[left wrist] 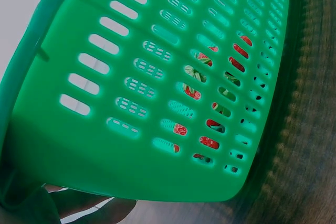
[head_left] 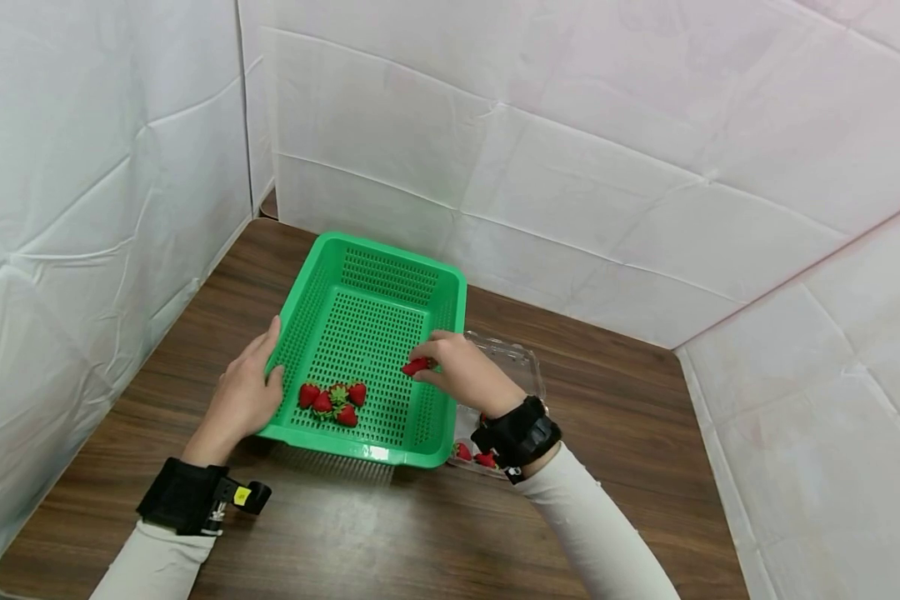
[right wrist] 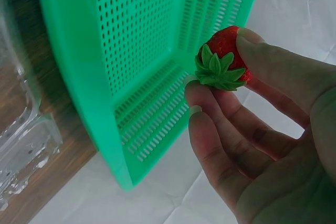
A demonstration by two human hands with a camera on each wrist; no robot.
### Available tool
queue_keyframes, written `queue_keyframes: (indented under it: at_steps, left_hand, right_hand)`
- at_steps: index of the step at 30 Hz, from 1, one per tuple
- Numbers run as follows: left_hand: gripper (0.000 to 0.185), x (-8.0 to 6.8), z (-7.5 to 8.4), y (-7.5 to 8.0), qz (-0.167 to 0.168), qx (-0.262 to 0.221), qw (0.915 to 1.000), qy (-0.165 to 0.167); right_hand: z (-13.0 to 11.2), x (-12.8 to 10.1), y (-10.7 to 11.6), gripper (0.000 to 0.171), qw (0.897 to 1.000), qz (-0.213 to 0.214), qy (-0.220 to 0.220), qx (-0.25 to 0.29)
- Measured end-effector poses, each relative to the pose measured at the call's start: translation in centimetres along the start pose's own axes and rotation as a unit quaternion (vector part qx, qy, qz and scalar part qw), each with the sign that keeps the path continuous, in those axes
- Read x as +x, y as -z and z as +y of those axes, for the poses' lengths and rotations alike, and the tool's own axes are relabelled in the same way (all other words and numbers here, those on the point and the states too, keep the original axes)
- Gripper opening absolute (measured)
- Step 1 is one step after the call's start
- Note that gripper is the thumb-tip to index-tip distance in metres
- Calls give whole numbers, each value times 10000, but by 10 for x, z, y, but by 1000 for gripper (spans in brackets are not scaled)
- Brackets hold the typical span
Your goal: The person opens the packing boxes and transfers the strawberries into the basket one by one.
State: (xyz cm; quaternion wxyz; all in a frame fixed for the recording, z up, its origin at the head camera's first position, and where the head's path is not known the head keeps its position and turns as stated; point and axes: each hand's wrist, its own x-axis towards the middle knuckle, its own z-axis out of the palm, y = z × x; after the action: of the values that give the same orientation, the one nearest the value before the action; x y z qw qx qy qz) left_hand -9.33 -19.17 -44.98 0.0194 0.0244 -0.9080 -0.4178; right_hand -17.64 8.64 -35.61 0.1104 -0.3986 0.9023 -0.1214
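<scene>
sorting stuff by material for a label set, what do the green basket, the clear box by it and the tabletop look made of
Green basket: moulded plastic, it seems; uniform colour, slotted walls, soft sheen on the rim.
Clear box: thin transparent plastic, probably; glossy glints, table visible through it.
Tabletop: dark wood or wood-look laminate; grain streaks with a smooth, slightly reflective finish. Which one cannot be told.

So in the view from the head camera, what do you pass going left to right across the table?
Left hand on the basket's edge → cluster of strawberries in the green basket → strawberry in the right hand's fingers → clear plastic box.
</scene>
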Motion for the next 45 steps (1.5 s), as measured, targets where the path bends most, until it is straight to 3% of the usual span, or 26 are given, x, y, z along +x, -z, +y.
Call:
queue_keyframes:
  at_steps: [25,45]
  left_hand:
    - [71,1,1,0,19,-11,10000,-13]
    - [72,1,1,-1,68,3,10000,-38]
  right_hand:
    - [-23,33,-9,17,9985,-526,73,-149]
    - [-37,62,-25,9,9912,-1038,183,-802]
